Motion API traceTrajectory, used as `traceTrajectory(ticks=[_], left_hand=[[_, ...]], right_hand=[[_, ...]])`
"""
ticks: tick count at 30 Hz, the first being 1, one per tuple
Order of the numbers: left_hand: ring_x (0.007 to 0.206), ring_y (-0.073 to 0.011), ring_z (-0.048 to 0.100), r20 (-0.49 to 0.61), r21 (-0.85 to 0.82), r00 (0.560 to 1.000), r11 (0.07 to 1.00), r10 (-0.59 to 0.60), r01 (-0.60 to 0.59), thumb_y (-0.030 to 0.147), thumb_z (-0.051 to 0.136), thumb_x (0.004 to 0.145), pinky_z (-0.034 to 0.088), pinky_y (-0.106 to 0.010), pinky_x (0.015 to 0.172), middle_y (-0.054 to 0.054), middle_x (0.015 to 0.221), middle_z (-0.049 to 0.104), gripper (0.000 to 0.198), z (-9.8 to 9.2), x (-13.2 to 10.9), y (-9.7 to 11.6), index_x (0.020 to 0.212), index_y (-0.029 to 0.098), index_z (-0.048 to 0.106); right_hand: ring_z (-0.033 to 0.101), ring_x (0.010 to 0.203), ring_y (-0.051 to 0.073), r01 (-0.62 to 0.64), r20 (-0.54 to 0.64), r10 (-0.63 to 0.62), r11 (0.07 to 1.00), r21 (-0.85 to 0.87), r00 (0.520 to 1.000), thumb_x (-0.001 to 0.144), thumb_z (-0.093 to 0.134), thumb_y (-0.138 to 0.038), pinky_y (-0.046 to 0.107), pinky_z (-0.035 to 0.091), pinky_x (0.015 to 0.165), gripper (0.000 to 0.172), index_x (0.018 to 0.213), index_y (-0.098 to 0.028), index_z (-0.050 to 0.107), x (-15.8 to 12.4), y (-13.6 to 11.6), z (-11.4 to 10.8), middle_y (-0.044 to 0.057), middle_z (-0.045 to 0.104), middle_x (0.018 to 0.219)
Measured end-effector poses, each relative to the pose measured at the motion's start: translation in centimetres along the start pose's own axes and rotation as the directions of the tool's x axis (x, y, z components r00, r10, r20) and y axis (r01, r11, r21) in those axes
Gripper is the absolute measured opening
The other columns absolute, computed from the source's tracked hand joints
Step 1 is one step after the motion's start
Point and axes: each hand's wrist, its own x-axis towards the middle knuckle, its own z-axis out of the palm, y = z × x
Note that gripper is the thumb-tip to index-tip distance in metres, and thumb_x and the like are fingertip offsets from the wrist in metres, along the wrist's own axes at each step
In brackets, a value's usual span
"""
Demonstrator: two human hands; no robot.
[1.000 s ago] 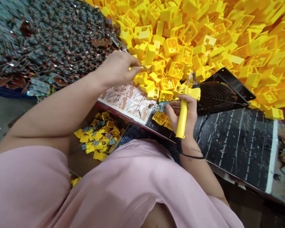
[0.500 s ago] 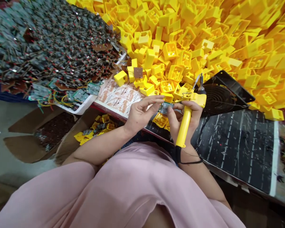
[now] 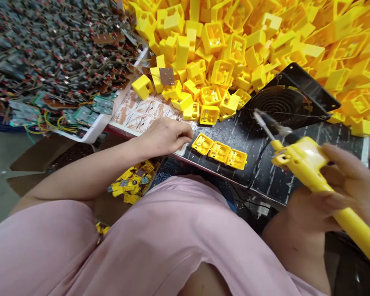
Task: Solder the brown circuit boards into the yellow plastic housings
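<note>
Yellow plastic housings [image 3: 216, 37] are lying in a deep heap just beyond the left hand [image 3: 165, 137]. That hand is resting half-curled at the edge of a black work mat [image 3: 274, 172], its fingers loose and holding nothing that shows. Just to its right, three yellow housings [image 3: 218, 152] are sitting in a touching row on the mat, open sides up. A printed paper sheet [image 3: 135, 111] is lying beyond the left wrist.

The right hand [image 3: 342, 193], blurred, is closing firmly around the yellow handle of a soldering iron [image 3: 314, 172], whose metal tip is pointing left toward a round fan grille [image 3: 280, 105]. Left of the paper, a mass of wired circuit boards [image 3: 49, 49] is spreading out, with a white tray [image 3: 92, 133] at its near edge. Below the left forearm, a cardboard box [image 3: 33, 152] is holding loose yellow housings [image 3: 132, 181], and a pink garment [image 3: 142, 242] is covering the person's lap.
</note>
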Motion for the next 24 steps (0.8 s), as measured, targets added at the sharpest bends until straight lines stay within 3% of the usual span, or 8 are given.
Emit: traceTrajectory(ticks=[2, 5, 7, 10, 14, 19, 24], left_hand=[[0.081, -0.0223, 0.074, 0.039, 0.066, 0.999, 0.998, -0.025, 0.023, 0.026, 0.061, 0.088, 0.052, -0.033, 0.076, -0.005, 0.085, 0.081, 0.023, 0.5, 0.2, 0.4, 0.095, 0.022, 0.082], [0.084, -0.0209, 0.074, 0.061, 0.049, 0.998, 0.999, -0.023, 0.02, 0.028, 0.057, 0.089, 0.052, -0.032, 0.081, -0.004, 0.088, 0.081, 0.028, 0.6, 0.6, 0.7, 0.099, 0.021, 0.082], [0.085, -0.02, 0.074, 0.068, 0.03, 0.997, 0.999, -0.022, 0.02, 0.029, 0.056, 0.089, 0.052, -0.031, 0.082, -0.004, 0.09, 0.081, 0.029, 0.5, 0.8, 0.9, 0.1, 0.02, 0.081], [0.088, -0.0227, 0.075, 0.073, 0.081, 0.997, 0.997, -0.024, 0.019, 0.031, 0.054, 0.089, 0.052, -0.032, 0.081, -0.007, 0.091, 0.081, 0.03, 0.6, 1.1, 1.1, 0.097, 0.018, 0.08], [0.083, -0.0245, 0.074, 0.033, 0.179, 0.999, 0.984, 0.008, -0.014, 0.032, 0.049, 0.09, 0.05, -0.033, 0.076, -0.008, 0.086, 0.079, 0.034, 1.1, 1.4, 1.4, 0.097, 0.016, 0.078], [0.08, -0.0258, 0.073, 0.024, 0.29, 0.998, 0.955, 0.057, -0.062, 0.03, 0.047, 0.089, 0.049, -0.035, 0.073, -0.009, 0.081, 0.077, 0.032, 1.8, 2.0, 1.7, 0.092, 0.016, 0.076], [0.079, -0.0264, 0.072, 0.051, 0.377, 0.994, 0.919, 0.1, -0.112, 0.029, 0.046, 0.09, 0.047, -0.035, 0.069, -0.01, 0.078, 0.075, 0.032, 1.8, 2.4, 2.0, 0.09, 0.016, 0.075]], right_hand=[[0.075, 0.092, 0.026, 0.033, -0.158, -0.033, 0.999, -0.002, 0.987, 0.091, 0.066, -0.068, 0.04, 0.066, 0.073, 0.051, 0.11, -0.021, 0.069, 0.2, 0.7, -0.3, 0.005, 0.07, 0.099], [0.073, 0.084, 0.021, 0.098, -0.402, -0.089, 0.995, 0.003, 0.911, 0.101, 0.053, -0.063, 0.035, 0.062, 0.068, 0.048, 0.099, -0.02, 0.074, 0.1, 1.6, -0.7, 0.003, 0.067, 0.087], [0.071, 0.078, 0.017, 0.108, -0.442, -0.086, 0.994, 0.023, 0.893, 0.105, 0.048, -0.054, 0.031, 0.059, 0.064, 0.045, 0.096, -0.02, 0.077, -0.3, 1.6, -0.8, 0.002, 0.067, 0.082], [0.07, 0.075, 0.017, 0.084, -0.37, -0.061, 0.995, 0.047, 0.927, 0.094, 0.071, -0.043, 0.029, 0.057, 0.059, 0.028, 0.109, -0.021, 0.079, -1.5, 0.9, -0.5, 0.003, 0.075, 0.093], [0.07, 0.068, 0.013, 0.193, -0.177, -0.183, 0.98, 0.043, 0.967, 0.076, 0.088, -0.021, 0.025, 0.057, 0.057, 0.05, 0.125, -0.025, 0.074, -2.4, -0.2, 0.3, 0.002, 0.078, 0.1], [0.071, 0.064, 0.015, 0.332, -0.08, -0.333, 0.943, -0.019, 0.94, 0.074, 0.085, -0.009, 0.024, 0.059, 0.055, 0.039, 0.108, -0.018, 0.071, -2.5, -0.8, 1.7, 0.0, 0.076, 0.084], [0.071, 0.061, 0.014, 0.374, 0.056, -0.371, 0.905, -0.201, 0.927, 0.074, 0.087, -0.01, 0.021, 0.054, 0.049, 0.032, 0.092, -0.02, 0.064, -2.8, -1.6, 2.2, 0.0, 0.075, 0.079]])
